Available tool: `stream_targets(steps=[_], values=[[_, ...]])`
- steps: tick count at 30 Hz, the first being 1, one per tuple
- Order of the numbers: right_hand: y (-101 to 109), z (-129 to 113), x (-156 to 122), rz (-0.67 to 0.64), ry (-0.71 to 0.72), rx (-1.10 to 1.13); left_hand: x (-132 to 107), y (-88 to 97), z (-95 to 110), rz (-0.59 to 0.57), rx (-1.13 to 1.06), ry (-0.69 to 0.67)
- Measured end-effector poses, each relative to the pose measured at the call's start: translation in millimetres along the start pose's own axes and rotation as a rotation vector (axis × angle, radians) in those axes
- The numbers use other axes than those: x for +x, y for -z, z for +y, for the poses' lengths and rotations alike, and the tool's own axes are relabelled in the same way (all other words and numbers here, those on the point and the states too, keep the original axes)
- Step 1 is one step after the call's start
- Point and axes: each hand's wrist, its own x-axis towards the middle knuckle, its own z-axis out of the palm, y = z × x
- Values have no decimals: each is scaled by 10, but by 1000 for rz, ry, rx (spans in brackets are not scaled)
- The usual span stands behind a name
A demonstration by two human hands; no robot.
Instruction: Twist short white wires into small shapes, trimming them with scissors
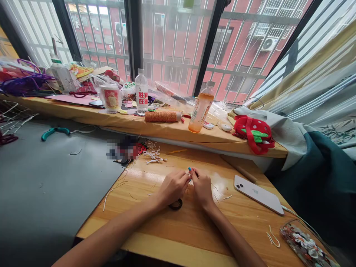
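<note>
Over the wooden table my left hand [172, 186] and my right hand [202, 189] meet, fingertips almost touching. Both are closed in a pinch around something small. A bit of white shows between the fingertips, but its kind is hidden by the fingers. Partly under my left hand lies a dark ring-shaped thing [177, 204], perhaps a handle or a roll. Beyond the hands is a small pile of short white cord pieces [155, 156]. Thin brown thread ends are scattered around, and a short white cord [228, 197] lies right of my right hand.
A pale phone [258, 194] with a cable lies right, near a decorated clear case [304, 243]. On the ledge stand an orange drink bottle [200, 107], a water bottle [141, 92] and a brown thread spool [161, 116]. Teal-handled pliers [55, 132] lie left on the grey surface.
</note>
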Motion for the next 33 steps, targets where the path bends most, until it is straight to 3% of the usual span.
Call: stream_targets(steps=[3,6,10,13,16,19,22,25,28,31,33], values=[[50,31,28,28,-116,193,-1,-77,-8,0,-321,177],[106,60,45,-81,-45,279,56,-62,-142,-99,-528,321],[122,61,43,-285,162,119,114,52,-297,-105,-375,292],[89,41,37,-249,184,-15,85,85,-239,-36,-117,191],[54,24,39,-143,98,-36,24,36,-72,1,25,102],[34,32,48,-42,-34,98,-17,-24,59,56,2,127],[39,58,60,-39,-126,291,-19,-47,74,68,-183,266],[97,76,69,-132,-109,406,15,-41,-17,-55,-486,402],[189,77,76,-290,-55,410,70,-2,-158,-179,-641,398],[229,62,79,-419,46,295,114,63,-247,-187,-471,271],[202,51,77,-395,112,169,115,92,-236,-141,-239,187]])
